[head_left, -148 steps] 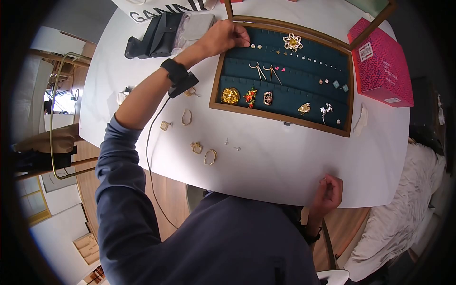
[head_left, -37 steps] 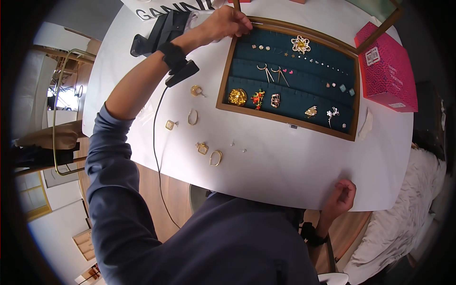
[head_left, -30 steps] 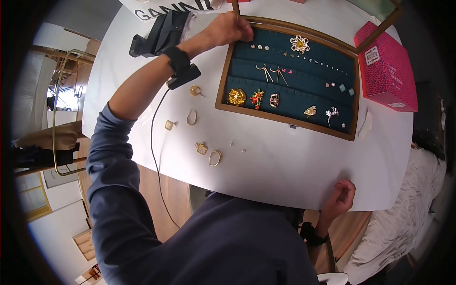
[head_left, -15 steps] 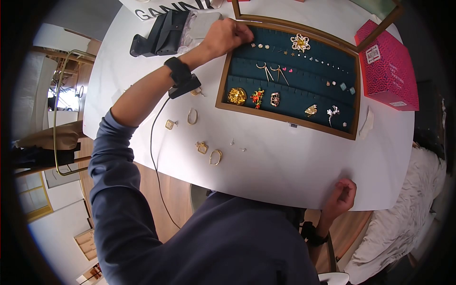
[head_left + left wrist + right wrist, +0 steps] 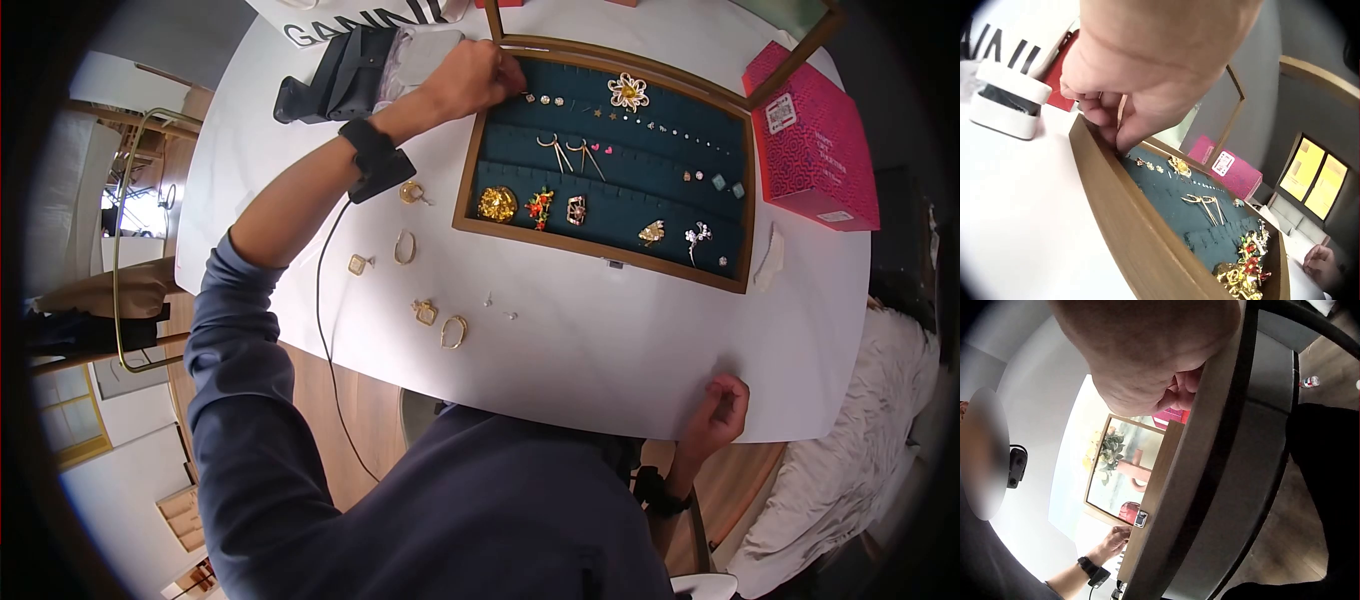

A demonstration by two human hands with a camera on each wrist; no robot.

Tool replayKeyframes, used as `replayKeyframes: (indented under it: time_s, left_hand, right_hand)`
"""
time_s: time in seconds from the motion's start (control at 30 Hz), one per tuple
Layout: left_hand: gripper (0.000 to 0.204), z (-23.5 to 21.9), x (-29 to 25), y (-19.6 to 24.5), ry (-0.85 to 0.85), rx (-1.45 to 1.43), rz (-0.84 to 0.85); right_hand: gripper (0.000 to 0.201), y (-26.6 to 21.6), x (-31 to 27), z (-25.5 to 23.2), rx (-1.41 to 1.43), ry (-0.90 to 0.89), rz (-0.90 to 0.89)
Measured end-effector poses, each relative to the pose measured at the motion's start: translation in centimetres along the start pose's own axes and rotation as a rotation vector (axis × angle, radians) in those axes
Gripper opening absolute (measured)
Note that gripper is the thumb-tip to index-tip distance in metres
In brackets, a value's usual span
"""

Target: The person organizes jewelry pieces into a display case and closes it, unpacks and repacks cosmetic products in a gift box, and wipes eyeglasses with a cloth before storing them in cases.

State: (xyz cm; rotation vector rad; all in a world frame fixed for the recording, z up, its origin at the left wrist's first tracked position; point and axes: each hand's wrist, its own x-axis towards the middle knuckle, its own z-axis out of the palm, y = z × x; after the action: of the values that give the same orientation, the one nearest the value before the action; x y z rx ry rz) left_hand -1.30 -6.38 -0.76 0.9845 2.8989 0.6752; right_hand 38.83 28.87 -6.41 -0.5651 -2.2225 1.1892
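My left hand (image 5: 475,80) reaches over the far left corner of the wooden jewelry box (image 5: 600,255). In the left wrist view, its thumb and fingers (image 5: 1129,134) pinch together just inside the rim, around a small stud earring mostly hidden by them. Right beside them, a row of three stud earrings (image 5: 545,100) is set in the dark green lining (image 5: 660,165). Near the table's front edge, my right hand (image 5: 715,410) rests with fingers loosely curled; nothing shows in it. The box holds a flower brooch (image 5: 628,92), hoop earrings with long bars (image 5: 565,155) and a gold brooch (image 5: 496,204).
Loose on the white table (image 5: 600,350) lie gold earrings (image 5: 453,332) and two tiny studs (image 5: 511,316). A pink box (image 5: 815,150) stands at the right, a black pouch (image 5: 350,72) at the left. The box's glass lid (image 5: 1125,469) stands raised. A cable (image 5: 322,300) trails from the left wrist.
Since 4.9 s ago, a third stud shows beside my left hand. That hand lifted toward the box's far edge, then came back down at the corner. My right hand hardly moved lately.
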Motion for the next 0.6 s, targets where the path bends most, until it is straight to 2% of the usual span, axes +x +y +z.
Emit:
replayKeyframes:
  time_s: [0.1,0.2,0.5,0.6]
  left_hand:
    - [0.014,0.4,0.7,0.2,-0.025,0.005,-0.013]
    - [0.020,0.8,1.0,0.1,0.027,-0.025,0.022]
    - [0.012,0.9,0.7,-1.6,-0.018,-0.158,0.014]
    - [0.016,1.2,0.3,-1.6,0.042,-0.094,0.044]
  right_hand:
    - [0.005,-0.1,0.1,0.0,-0.002,-0.005,0.007]
    - [0.006,-0.3,0.1,0.0,-0.005,-0.009,0.013]
    - [0.008,0.1,0.0,-0.1,0.020,-0.007,0.012]
    - [0.008,0.0,0.0,-0.1,0.028,-0.014,0.021]
